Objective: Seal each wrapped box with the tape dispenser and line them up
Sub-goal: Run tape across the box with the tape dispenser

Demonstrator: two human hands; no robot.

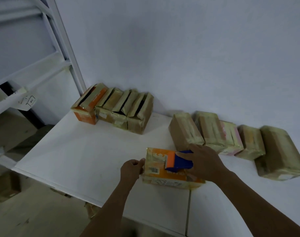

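Though close behind dispenser (179,161), sealed boxes (212,132).

The white table (77,151) carries an orange box (156,162) near its front, four open-topped boxes (115,108) back left, and five taped boxes (212,132) rowed along the wall.

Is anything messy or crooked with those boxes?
Yes. The back-left boxes gape open on top, with dark gaps showing between their flaps. The biggest box, at the far right, juts forward out of its row.
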